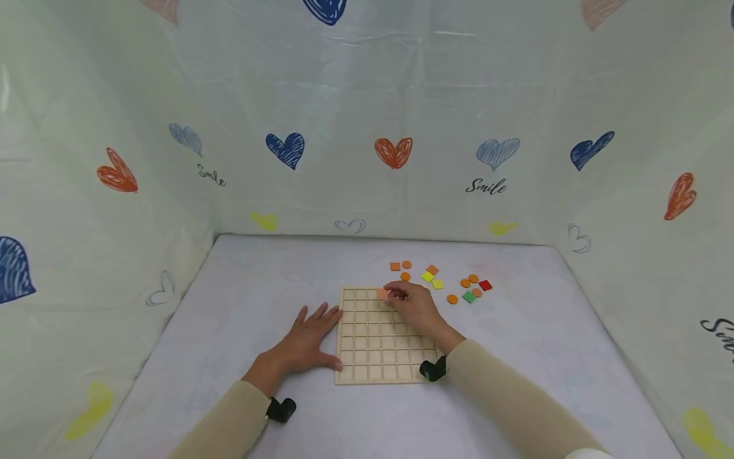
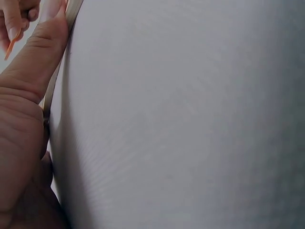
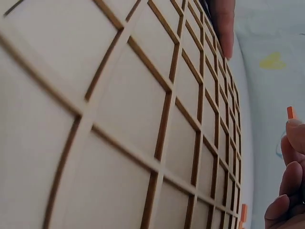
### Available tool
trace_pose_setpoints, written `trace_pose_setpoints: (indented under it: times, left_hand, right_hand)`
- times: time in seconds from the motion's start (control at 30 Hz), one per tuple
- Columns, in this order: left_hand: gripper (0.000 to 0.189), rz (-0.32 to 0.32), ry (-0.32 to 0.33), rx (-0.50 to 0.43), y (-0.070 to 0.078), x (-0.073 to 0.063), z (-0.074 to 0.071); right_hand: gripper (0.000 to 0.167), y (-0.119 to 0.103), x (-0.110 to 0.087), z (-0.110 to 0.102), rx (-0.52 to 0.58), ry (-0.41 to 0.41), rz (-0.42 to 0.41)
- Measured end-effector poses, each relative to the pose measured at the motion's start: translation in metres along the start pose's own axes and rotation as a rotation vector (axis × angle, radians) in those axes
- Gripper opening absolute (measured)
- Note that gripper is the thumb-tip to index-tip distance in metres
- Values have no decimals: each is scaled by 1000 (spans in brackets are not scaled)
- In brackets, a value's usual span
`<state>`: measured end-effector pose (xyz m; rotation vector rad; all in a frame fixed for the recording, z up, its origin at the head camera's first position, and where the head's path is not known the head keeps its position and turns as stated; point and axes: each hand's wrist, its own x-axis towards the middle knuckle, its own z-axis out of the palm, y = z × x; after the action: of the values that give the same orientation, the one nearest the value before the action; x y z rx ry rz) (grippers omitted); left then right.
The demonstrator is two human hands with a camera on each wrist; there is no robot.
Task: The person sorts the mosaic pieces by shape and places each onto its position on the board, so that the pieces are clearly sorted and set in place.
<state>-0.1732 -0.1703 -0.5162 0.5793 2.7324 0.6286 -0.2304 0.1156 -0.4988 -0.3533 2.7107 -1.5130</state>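
A pale wooden grid board [image 1: 373,344] lies on the table, divided into small square cells. My right hand [image 1: 420,311] is over its upper right part and pinches an orange square tile [image 1: 381,293] between thumb and finger, near the board's far edge. In the right wrist view the tile [image 3: 290,112] stands out past the fingertips, raised off the grid. Fingers spread, my left hand [image 1: 304,344] rests along the board's left edge, its thumb [image 2: 35,62] against the side. The right hand and forearm hide some cells.
Behind the board and to its right, loose pieces lie scattered: several orange discs [image 1: 452,299], orange squares [image 1: 395,266], yellow squares [image 1: 438,284], a green square [image 1: 469,297] and a red square [image 1: 485,285]. A white cloth [image 1: 275,268] covers the table; heart-printed sheeting [image 1: 344,95] surrounds it.
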Motion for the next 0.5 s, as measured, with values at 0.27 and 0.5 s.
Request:
trace_pose_setpoints:
  times: [0.27,0.5]
  left_hand:
    - [120,-6,9,28,0,-1,3]
    - [120,1,12,44,-2,0,4]
  right_hand:
    - [23,-14,4,30,-14,-63,-30]
    - [22,-17,1,48,-31,-137,-34]
